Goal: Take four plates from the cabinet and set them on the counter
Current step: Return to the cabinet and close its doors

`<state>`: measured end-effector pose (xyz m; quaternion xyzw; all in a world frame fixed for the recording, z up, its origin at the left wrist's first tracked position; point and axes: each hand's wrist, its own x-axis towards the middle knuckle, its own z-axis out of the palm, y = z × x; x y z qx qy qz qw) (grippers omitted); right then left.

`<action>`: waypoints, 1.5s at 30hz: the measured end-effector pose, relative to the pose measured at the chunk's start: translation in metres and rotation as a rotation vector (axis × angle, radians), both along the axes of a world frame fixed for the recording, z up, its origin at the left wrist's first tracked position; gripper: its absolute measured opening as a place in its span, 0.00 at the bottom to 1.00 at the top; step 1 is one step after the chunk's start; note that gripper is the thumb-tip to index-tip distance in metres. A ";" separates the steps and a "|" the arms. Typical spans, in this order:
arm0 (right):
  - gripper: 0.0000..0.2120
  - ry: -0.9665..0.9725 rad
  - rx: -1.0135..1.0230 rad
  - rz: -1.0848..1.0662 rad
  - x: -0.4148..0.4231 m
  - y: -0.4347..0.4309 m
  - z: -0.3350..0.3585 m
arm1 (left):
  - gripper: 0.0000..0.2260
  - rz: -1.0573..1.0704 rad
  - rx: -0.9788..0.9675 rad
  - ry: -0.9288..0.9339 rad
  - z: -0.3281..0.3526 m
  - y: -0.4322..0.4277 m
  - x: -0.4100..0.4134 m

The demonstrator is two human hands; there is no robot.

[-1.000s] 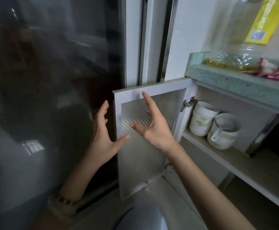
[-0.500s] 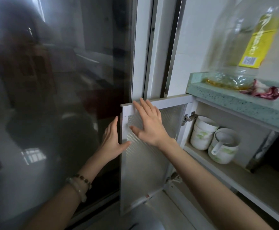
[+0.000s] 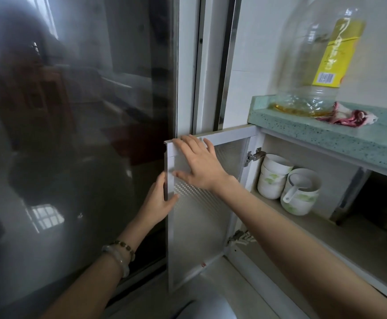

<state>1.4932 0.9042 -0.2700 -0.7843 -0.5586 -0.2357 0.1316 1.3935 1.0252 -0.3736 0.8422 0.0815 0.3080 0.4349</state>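
– Plates: spotting any yet?

– Not spotting any. Seeing only two stacks of bowls (image 3: 273, 178) on the shelf (image 3: 326, 229) inside the cabinet (image 3: 339, 180), just past the hinges, with a spoon (image 3: 296, 186) lying in the right-hand stack.

– Doing what with the hands, then?

– Pressing the right hand (image 3: 199, 166) flat on the inner face of the cabinet door (image 3: 201, 222), near its top free corner, fingers (image 3: 189, 143) straight and slightly spread, pinching nothing. Gripping the door's free edge lower down with the left hand (image 3: 158, 203), thumb lying on the inner face, the remaining fingers curling behind the edge and hiding there.

– Reaching which way next, at a guess?

– Rightward, probably. Judging the opening as lying to the right of both hands, beyond the hinged side, with the shelf running lengthwise off to the right. Counting the right hand as the nearer one, the left being pinned out by the glass sliding door (image 3: 73, 134).

– And the bench?

– Sitting directly above the cabinet: bench (image 3: 326, 134) carrying a big oil bottle (image 3: 314, 65) and a crumpled cloth (image 3: 349, 116) at its left end.

– Hiding anything?

– Plenty. Losing the cabinet's lower part behind the right forearm and the frame edge. Failing to make out the dark compartment at far right. Guessing at plates deeper right or lower down, unseen.
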 end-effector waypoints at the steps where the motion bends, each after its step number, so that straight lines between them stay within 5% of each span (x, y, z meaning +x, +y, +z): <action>1: 0.37 -0.005 0.010 0.003 -0.001 -0.005 0.000 | 0.26 -0.002 0.005 -0.011 -0.001 -0.004 -0.003; 18: 0.28 -0.030 0.181 -0.024 -0.009 -0.168 -0.016 | 0.31 -0.258 0.430 -0.167 -0.030 -0.117 0.006; 29: 0.27 0.047 0.094 -0.386 0.000 -0.291 -0.013 | 0.37 -0.499 0.636 -0.166 -0.034 -0.204 0.065; 35: 0.27 -0.099 0.010 -0.627 0.021 -0.326 -0.006 | 0.39 -0.512 0.842 -0.095 -0.031 -0.236 0.099; 45: 0.32 -0.114 -0.056 -0.858 0.030 -0.341 -0.006 | 0.35 -0.533 0.785 -0.080 -0.025 -0.261 0.127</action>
